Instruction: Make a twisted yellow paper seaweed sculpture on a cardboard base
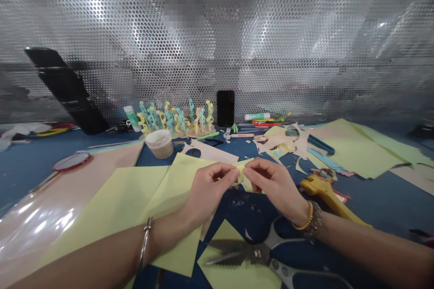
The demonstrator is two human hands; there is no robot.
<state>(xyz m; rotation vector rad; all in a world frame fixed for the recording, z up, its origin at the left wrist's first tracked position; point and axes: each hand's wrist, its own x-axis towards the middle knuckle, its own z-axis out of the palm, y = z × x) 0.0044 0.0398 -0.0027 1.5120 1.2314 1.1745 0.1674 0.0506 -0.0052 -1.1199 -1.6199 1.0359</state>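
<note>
Left hand and right hand pinching folded yellow paper piece between fingertips, piece held between hands. Piece small, creased, multi-layered; folding under way. Whole yellow sheet under left hand. Scissors below both hands, untouched. Glued curled paper strips standing well beyond hands.

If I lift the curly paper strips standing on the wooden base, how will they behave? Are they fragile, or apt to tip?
The curly paper strips are probably fragile and very light: they look thin and are bent into narrow zigzags. They would likely crush or bend easily. The low, flat wooden base seems steadier to hold.
</note>
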